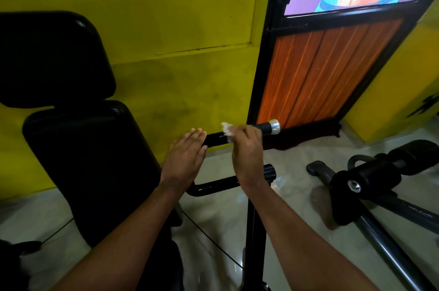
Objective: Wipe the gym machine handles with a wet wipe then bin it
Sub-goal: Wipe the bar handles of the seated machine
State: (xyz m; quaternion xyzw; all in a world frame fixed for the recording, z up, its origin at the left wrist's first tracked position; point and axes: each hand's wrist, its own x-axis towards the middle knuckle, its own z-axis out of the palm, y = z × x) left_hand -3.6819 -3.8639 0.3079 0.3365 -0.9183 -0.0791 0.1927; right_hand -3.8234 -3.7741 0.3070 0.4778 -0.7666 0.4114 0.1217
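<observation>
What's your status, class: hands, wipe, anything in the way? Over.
Left hand flat, resting on the handle. Right hand pinches wet wipe against it. Nothing blocks the handle; no bin in view.

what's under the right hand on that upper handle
The right hand holds a crumpled white wet wipe against the black handle, short of its silver end cap. Only the wipe's edge shows; the rest, and the bar beneath the hand, is covered.
</observation>
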